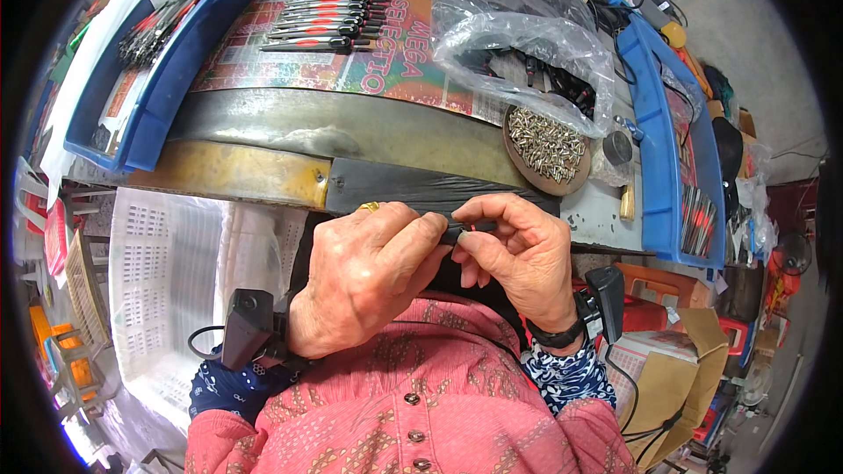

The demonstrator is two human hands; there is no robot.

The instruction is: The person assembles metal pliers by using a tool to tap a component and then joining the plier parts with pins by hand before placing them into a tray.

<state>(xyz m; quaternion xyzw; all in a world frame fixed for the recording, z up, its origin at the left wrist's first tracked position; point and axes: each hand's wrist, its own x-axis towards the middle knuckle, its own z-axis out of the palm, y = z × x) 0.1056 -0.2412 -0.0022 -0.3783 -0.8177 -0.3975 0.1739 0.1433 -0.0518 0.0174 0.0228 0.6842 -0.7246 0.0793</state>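
My left hand is closed around a small black part, held in front of my body just short of the table edge. The thumb and index finger of my right hand pinch the same part from the other side. Most of it is hidden by my fingers, so its exact kind cannot be made out. Just beyond my right hand stands a round brown dish heaped with small metal tips. Past it, an open clear plastic bag holds black parts.
Slim pen-like tools in black, red and silver lie in a row on a printed sheet. Blue trays holding similar pieces flank the table. A white perforated crate stands left, an open cardboard box right.
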